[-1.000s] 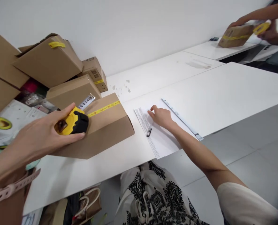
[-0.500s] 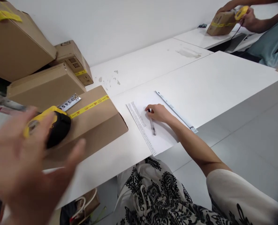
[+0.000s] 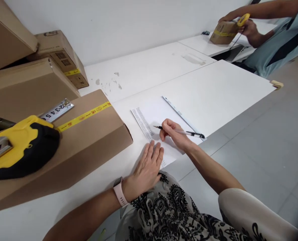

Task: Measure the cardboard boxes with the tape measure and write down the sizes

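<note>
A sheet of paper [image 3: 152, 108] with columns of small writing along its left side lies near the table's front edge. My left hand [image 3: 149, 164] rests flat on its lower left part, fingers stretched out. Above the sheet, my right hand [image 3: 174, 132] grips a pen [image 3: 192, 134], its dark tip pointing left toward the written columns. To the left, a yellow and black tape measure [image 3: 23, 144] sits on a cardboard box [image 3: 96, 130] sealed with yellow tape, a short length of its blade pulled out.
More cardboard boxes [image 3: 60, 57] are stacked at the left against the wall. A pale strip [image 3: 180, 113] lies along the paper's right side. At the far right, another person's hands hold a small box [image 3: 223, 33] and a yellow tape measure [image 3: 243, 20].
My left hand has moved away from the tape measure and come down onto the paper. The pen, which lay on the sheet under my right fingers, is now lifted and held by my right hand.
</note>
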Motion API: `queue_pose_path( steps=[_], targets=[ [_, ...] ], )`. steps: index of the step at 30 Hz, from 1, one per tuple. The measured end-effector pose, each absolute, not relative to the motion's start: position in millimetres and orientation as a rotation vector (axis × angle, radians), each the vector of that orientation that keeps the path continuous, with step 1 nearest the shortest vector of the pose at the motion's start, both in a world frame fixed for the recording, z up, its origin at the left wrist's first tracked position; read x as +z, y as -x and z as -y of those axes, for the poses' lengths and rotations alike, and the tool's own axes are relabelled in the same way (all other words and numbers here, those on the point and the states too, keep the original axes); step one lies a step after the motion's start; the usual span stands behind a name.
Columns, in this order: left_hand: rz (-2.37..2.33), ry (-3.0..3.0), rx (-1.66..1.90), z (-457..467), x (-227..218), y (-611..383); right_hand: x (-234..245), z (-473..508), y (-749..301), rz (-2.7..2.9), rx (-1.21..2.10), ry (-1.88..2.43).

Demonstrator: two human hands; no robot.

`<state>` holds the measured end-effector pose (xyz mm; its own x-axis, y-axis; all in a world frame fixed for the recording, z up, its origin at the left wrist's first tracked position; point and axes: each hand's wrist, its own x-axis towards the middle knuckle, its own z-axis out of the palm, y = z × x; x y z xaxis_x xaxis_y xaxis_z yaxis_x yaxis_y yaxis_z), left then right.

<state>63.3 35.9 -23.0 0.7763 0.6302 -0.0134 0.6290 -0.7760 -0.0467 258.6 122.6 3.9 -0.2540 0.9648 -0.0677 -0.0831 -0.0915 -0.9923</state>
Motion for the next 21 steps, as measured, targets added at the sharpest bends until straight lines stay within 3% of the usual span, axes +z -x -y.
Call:
queue_pose_path(
  steps=[8, 14, 21],
  targets=[
    [1.053, 2.914, -0.127, -40, -27, -64, -17, -134, -238, 1.339, 1.447, 1.167],
    [1.089, 2.929, -0.179, -40, -30, -64, -23, -129, -243, 1.337, 1.214, 1.310],
    [1.113, 2.939, -0.198, -39, -34, -66, -29, -126, -245, 1.293, 1.302, 1.288]
  ],
)
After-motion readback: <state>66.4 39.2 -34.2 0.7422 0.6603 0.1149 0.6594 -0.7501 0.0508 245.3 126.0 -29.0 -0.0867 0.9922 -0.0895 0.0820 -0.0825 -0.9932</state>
